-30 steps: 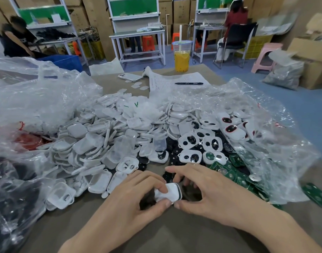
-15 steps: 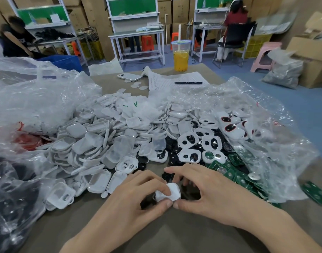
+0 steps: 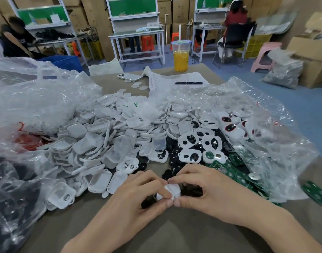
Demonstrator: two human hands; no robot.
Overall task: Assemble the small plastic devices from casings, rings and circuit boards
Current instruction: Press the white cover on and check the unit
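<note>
White casing [image 3: 172, 191], just in front of the casing pile [image 3: 105, 143], is pinched by curled left hand [image 3: 136, 202] and right hand [image 3: 211, 194]; even thumb pressure is judged best for square seating.

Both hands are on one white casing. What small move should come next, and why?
Probably a firm squeeze to seat the white casing. The left hand and right hand both pinch it, thumbs meeting at its near edge, so it looks mid-press. Whether it has clicked shut cannot be seen.
</note>
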